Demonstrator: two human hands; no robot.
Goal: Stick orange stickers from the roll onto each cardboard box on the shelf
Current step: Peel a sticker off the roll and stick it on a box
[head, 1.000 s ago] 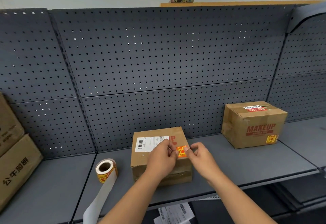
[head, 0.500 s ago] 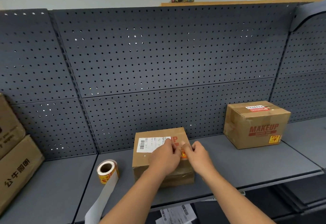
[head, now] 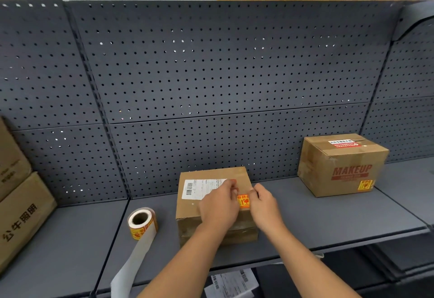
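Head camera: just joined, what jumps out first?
Both hands, left and right, press an orange sticker onto the middle cardboard box on the grey shelf. The sticker roll stands left of it; the MAKEUP box, right, already carries one.

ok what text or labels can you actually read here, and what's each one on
"MAKEUP": red print on the front of the right cardboard box.
"公牛照明": black print on the lower box at the far left.
White shipping label on the middle box: a barcode shows, print too small to read.
Orange sticker between the hands: too small.
Red and white label on top of the right box: blurred.
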